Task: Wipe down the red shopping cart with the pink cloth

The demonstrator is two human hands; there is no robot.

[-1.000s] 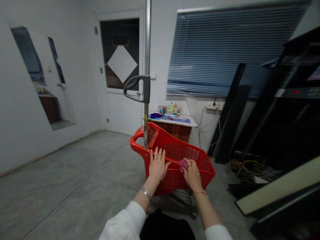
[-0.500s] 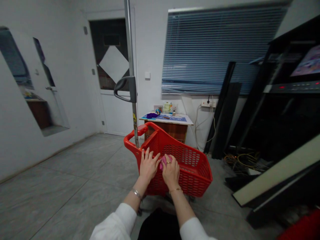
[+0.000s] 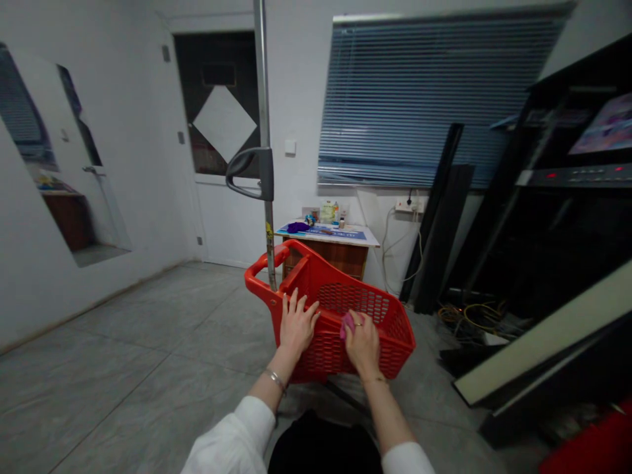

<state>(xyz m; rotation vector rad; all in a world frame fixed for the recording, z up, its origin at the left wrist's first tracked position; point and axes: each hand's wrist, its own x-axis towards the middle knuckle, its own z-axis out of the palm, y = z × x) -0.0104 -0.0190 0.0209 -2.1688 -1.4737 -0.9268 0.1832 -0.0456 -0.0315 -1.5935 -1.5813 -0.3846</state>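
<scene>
A red plastic shopping cart (image 3: 316, 352) with a slotted basket stands on the floor in front of me. My left hand (image 3: 297, 324) lies on the near rim, close to the handle end, with its fingers spread. Further right along the same rim, my right hand (image 3: 364, 342) is closed around a crumpled pink cloth (image 3: 347, 324), pressing it to the edge. Part of the cloth is hidden by my fingers. A metal pole (image 3: 264, 99) with a grey grip (image 3: 251, 174) rises at the cart's handle end.
Behind the cart, a small table (image 3: 365, 237) holds a purple cloth (image 3: 297, 227) and several bottles. On the right are leaning dark panels (image 3: 444, 243), loose cables (image 3: 474, 316) and a pale board (image 3: 543, 336). A white door (image 3: 227, 224) stands at the back left.
My right hand has slid right along the cart's rim with the pink cloth, away from my left hand. The left hand stays nearly in place on the rim.
</scene>
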